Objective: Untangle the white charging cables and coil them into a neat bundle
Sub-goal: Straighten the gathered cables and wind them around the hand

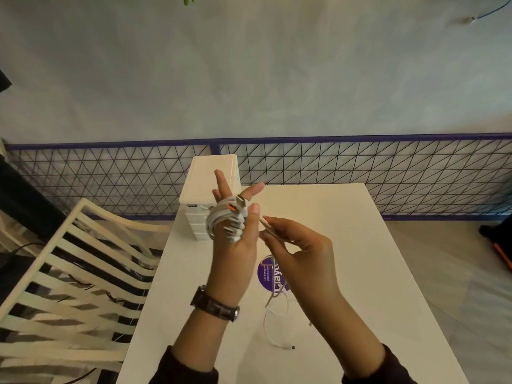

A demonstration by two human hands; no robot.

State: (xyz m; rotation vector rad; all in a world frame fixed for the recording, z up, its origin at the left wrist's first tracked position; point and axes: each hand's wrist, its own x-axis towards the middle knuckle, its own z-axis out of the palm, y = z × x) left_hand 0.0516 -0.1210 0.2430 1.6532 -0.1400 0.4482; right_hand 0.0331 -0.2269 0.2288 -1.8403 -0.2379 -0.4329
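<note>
Your left hand [235, 253] is raised at the centre of the frame, fingers straight and spread, with the white charging cables [219, 221] wound in several turns around them. A plug with an orange mark [232, 208] sits on top of the turns, near your thumb. Your right hand [299, 253], just to the right, pinches a strand of the same cables between thumb and fingertips, close to the left thumb. From that pinch a loose tail [267, 325] hangs down to the white table [360, 245] and ends in a small dark-tipped connector [292, 348] at lower centre.

Your right wrist partly covers a round purple sticker [266, 275] on the tabletop. Behind your left fingers, at the table's far left corner, stands a white drawer unit [210, 176]; your hand hides part of its front. A cream slatted chair [69, 273] fills the lower left. A purple-railed mesh fence [388, 173] crosses the middle of the frame. A dark watch [214, 304] is on your left wrist.
</note>
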